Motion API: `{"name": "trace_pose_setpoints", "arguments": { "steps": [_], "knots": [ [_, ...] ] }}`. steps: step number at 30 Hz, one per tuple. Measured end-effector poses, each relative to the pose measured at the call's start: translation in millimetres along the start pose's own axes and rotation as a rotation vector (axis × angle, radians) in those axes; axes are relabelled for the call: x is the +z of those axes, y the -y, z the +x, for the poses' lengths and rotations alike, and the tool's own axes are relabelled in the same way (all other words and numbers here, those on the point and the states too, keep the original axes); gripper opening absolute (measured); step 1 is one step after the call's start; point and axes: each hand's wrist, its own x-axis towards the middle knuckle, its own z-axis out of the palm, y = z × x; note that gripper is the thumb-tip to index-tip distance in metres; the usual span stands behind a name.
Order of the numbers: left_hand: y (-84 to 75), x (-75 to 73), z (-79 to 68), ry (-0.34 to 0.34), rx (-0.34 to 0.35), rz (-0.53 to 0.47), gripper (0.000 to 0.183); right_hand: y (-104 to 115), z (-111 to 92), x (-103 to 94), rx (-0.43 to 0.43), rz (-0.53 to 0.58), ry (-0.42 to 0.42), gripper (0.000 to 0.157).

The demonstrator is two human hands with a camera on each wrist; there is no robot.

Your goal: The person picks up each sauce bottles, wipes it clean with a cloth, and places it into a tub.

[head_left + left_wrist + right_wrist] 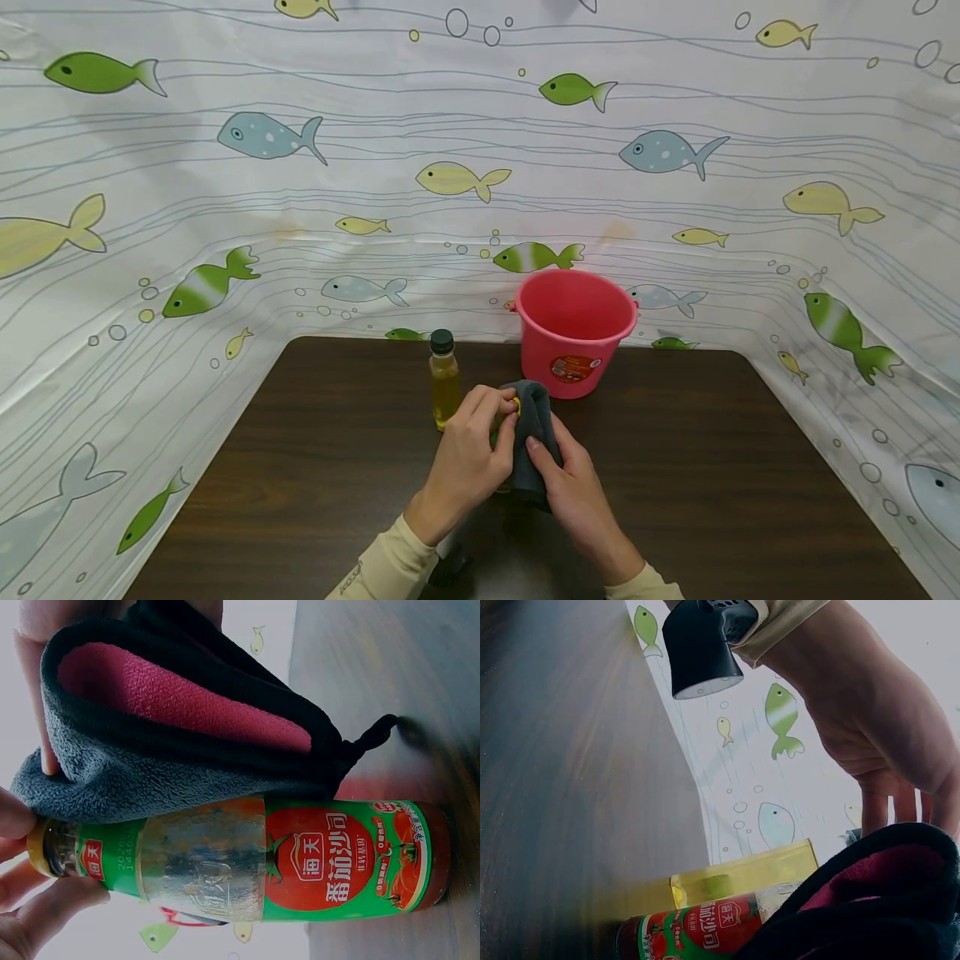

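My left hand pinches the yellow cap at the top of a glass ketchup bottle. Upright on the table, the bottle wears a green and red tomato label and has a clear band of glass at its middle. A grey cloth with pink lining and black edging is folded in my right hand, whose thumb lies over it. The cloth lies along the bottle's upper side in the left wrist view. In the head view the cloth and left hand hide most of the bottle.
An oil bottle with a dark green cap stands just beyond my left hand. Behind the cloth, a pink bucket stands near the far edge of the dark wooden table. A fish-print sheet surrounds the table.
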Motion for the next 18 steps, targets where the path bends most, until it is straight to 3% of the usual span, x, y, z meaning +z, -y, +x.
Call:
{"name": "trace_pose_setpoints", "arguments": {
  "steps": [18],
  "knots": [
    [-0.5, -0.9, 0.2, 0.003, 0.004, 0.003, 0.007, -7.4, 3.9, 6.6, -0.044, -0.034, 0.009, 0.06]
  ]
}}
